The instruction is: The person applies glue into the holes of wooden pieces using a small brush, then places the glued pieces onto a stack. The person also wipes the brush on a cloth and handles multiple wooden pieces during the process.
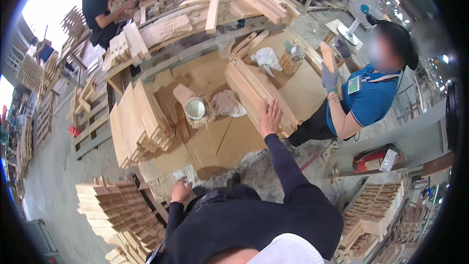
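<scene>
My right hand (269, 118) reaches forward with its fingers stretched out, over the near end of a stack of pale wooden boards (250, 87). Whether it touches the wood I cannot tell. Low by my body, my left hand (181, 190) has its fingers apart and holds nothing that I can see; a clear plastic bag (184, 172) lies just beyond it. Between the stacks on the cardboard-covered table (222, 139) stand a tub of white paste (195, 109) and a crumpled beige cloth (228, 103). More pale boards (139, 123) are piled at the table's left.
At right, a co-worker (371, 88) in gloves holds a wooden piece (328, 56). A white rag (266, 60) lies beyond the boards. Other people work at a far bench (163, 39). Stacked wood (122, 210) stands at lower left and more stacked wood (373, 210) at lower right.
</scene>
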`<state>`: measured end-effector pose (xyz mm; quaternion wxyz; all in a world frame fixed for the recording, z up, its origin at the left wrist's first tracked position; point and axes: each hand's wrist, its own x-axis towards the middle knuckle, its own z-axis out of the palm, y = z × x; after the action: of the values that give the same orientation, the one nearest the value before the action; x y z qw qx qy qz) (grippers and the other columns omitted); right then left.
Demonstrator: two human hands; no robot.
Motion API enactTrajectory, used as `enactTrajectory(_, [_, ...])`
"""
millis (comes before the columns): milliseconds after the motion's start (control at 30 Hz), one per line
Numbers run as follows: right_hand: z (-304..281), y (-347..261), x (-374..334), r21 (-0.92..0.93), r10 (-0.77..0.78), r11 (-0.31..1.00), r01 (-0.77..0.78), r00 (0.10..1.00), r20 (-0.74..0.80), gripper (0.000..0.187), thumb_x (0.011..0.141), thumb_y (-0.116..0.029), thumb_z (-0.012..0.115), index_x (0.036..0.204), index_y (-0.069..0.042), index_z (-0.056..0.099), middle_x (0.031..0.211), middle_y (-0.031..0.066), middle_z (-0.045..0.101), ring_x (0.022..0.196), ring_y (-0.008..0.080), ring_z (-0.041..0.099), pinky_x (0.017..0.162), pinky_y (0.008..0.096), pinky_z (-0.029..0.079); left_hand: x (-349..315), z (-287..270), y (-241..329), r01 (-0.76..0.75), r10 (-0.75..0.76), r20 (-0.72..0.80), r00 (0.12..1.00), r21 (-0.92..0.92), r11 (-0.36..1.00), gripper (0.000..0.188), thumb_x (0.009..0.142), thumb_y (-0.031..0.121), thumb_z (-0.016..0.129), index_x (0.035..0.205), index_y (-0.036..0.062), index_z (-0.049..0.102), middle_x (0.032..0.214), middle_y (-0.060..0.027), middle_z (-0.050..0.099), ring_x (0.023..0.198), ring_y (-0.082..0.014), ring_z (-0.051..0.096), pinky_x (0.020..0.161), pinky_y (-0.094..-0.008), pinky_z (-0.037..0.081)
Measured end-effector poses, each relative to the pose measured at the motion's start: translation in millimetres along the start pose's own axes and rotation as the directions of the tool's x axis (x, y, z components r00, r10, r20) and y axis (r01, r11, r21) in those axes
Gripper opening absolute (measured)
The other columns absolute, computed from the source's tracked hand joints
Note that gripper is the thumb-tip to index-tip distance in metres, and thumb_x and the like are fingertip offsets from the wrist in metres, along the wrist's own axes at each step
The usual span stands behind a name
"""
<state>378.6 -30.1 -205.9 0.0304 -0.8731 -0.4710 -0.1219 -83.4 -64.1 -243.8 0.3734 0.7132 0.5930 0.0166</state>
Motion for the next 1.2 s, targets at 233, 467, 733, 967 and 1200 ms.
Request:
enactTrajectory(233, [1.2,-4.4,-1.8,-0.005,-0.017,1.0,0.017,1.0,-0.01,0.082,0.08,-0.025,0.064,0.147,-0.013,0.018,0.152,0.019,0.015,0.141,0.0339,0.011,0.114,0.0488,0.015,-4.3,-0.5,13.5,-0.055,0.049,0.118,0.992,0.047,0.997,0.054,0.079,0.034,0.065,0.12,0.0006,0.054,0.106,-0.0221,0.064,0.101,-0.0356,0.061,0.088,-0.0412,0.048])
enactTrajectory(467, [17.7,-11.8,-8.7,-0.049,-0.021,0.999,0.015,0.99,-0.141,0.062,0.087,-0.011,0.046,0.144,-0.008,0.022,0.135,0.0117,0.037,0.124,0.0269,0.037,0.099,0.0403,0.034,-11.3,8.8,-4.0,-0.035,0.03,0.112,0.993,0.036,0.999,0.054,0.078,0.036,0.065,0.118,0.0005,0.056,0.103,-0.0224,0.065,0.098,-0.036,0.062,0.085,-0.0418,0.05])
enactTrajectory(733, [57.9,-40.8,-33.0,-0.193,-0.046,0.981,0.024,0.993,-0.113,0.06,0.091,-0.015,0.043,0.146,-0.021,0.022,0.145,0.0166,0.03,0.128,0.0397,0.032,0.099,0.0499,0.034,-18.5,9.8,-3.1,0.015,-0.016,0.092,0.996,0.014,1.0,0.055,0.078,0.037,0.065,0.119,0.0007,0.056,0.102,-0.0223,0.065,0.095,-0.0357,0.063,0.083,-0.041,0.05])
enactTrajectory(967, [45.9,-35.6,-18.8,-0.091,-0.014,0.996,0.001,0.989,-0.148,0.055,0.087,-0.015,0.048,0.139,-0.009,0.033,0.138,0.0143,0.037,0.124,0.0388,0.036,0.095,0.0503,0.036,-37.0,4.7,-28.8,0.071,-0.07,0.107,0.992,-0.004,0.997,0.058,0.08,0.038,0.063,0.121,-0.0012,0.054,0.099,-0.0203,0.067,0.095,-0.0337,0.064,0.082,-0.04,0.05])
enactTrajectory(1200, [0.6,-14.8,-21.6,0.084,-0.081,0.992,0.089,0.992,-0.096,0.047,0.081,-0.01,0.054,0.125,-0.003,0.042,0.106,0.0112,0.048,0.104,0.0283,0.048,0.082,0.0422,0.041,-47.2,2.4,-27.4,0.103,-0.096,0.097,0.991,-0.061,0.993,0.055,0.079,0.037,0.062,0.118,-0.0021,0.056,0.101,-0.0225,0.065,0.096,-0.0354,0.063,0.082,-0.0399,0.05])
